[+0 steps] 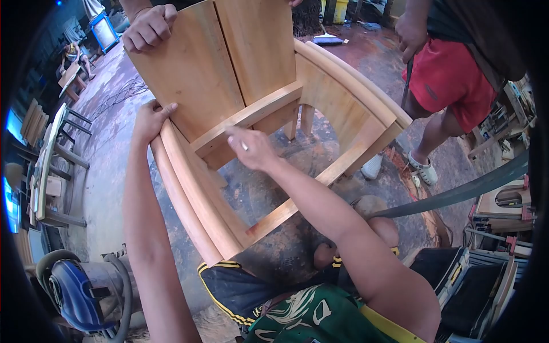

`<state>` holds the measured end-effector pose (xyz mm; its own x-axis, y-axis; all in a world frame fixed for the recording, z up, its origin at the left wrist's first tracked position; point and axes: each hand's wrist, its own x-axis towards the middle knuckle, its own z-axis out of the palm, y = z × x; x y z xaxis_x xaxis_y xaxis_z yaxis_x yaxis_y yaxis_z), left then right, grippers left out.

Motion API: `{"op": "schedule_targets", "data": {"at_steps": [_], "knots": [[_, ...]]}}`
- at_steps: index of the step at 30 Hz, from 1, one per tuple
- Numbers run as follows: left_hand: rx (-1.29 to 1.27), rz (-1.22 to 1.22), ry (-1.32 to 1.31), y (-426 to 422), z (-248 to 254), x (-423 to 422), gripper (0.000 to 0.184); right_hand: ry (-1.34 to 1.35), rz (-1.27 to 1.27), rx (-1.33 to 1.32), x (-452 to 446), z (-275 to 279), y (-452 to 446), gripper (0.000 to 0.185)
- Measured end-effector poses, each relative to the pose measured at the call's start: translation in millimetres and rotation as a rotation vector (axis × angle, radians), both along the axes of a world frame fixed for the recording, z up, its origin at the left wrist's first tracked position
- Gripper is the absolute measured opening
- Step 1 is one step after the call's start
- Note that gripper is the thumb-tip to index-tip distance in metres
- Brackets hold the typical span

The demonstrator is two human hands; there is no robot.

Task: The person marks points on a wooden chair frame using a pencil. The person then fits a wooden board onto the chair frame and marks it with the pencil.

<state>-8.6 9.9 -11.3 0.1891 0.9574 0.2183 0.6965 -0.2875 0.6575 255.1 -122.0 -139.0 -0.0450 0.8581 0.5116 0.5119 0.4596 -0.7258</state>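
Note:
An unvarnished wooden chair frame (274,212) stands in front of me with its seat opening bare. My left hand (151,121) grips the back end of the left armrest (189,188), thumb against the backrest (194,74). Over the seat opening, my right hand (254,150) is closed, its fingertips at the rear crossbar (249,117). A small pale spot shows at its fingers; whether it is a ring or part of a held thing I cannot tell. Another person's hand (150,28) holds the top of the backrest.
At the right stands a person in red shorts (454,77), one hand (410,37) around a dark strip. A thick dark hose (463,186) runs in from the right. A blue-topped shop vacuum (74,291) stands at lower left, near wooden furniture parts (48,160).

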Motion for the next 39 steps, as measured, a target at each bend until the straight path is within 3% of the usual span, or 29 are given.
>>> {"op": "schedule_targets", "data": {"at_steps": [5, 10, 13, 16, 19, 22, 25, 30, 33, 34, 37, 39], "knots": [[-0.03, -0.033, -0.054, -0.2, -1.7, 1.8, 0.061, 0.001, 0.191, -0.004, -7.3, -1.8, -8.8, 0.04], [-0.028, -0.019, -0.028, 1.2, 2.1, 2.2, 0.059, 0.086, -0.237, 0.133, 18.3, 5.4, -2.3, 0.032], [-0.034, -0.012, -0.025, -1.4, 1.5, 0.6, 0.059, 0.126, -0.312, 0.076, 24.9, 8.8, -5.4, 0.031], [-0.02, -0.027, -0.029, -2.2, 4.5, 2.7, 0.06, 0.025, -0.11, 0.124, 9.2, 10.3, -11.4, 0.031], [0.013, -0.059, 0.003, 4.5, -3.0, 4.5, 0.062, 0.006, -0.15, 0.215, 3.3, 20.0, -16.0, 0.035], [0.048, 0.01, 0.074, 2.5, -1.6, -4.4, 0.063, -0.211, -0.102, 0.178, 1.4, 39.4, -44.7, 0.041], [-0.001, 0.015, 0.026, 4.6, -6.3, -5.3, 0.063, -0.678, 0.033, 0.178, 0.0, 37.1, -66.7, 0.042], [-0.011, 0.001, -0.007, 6.2, -2.0, -2.3, 0.062, -0.827, 0.081, 0.392, -16.9, 18.2, -50.6, 0.044], [-0.002, -0.029, 0.019, 12.0, -4.4, -4.7, 0.061, -1.053, 0.046, 0.177, -35.1, 7.8, -34.4, 0.039], [0.012, -0.031, 0.0, 10.2, -4.2, -3.1, 0.059, -1.041, 0.002, 0.227, -41.4, 10.9, -32.3, 0.033], [0.009, -0.019, -0.036, 4.2, -2.4, -1.7, 0.056, -0.915, 0.042, -0.106, -63.7, 33.1, -26.6, 0.049], [-0.003, -0.045, -0.061, 9.1, -6.8, -3.3, 0.056, -0.874, 0.067, -0.336, -72.6, 39.7, -12.5, 0.048]]}}
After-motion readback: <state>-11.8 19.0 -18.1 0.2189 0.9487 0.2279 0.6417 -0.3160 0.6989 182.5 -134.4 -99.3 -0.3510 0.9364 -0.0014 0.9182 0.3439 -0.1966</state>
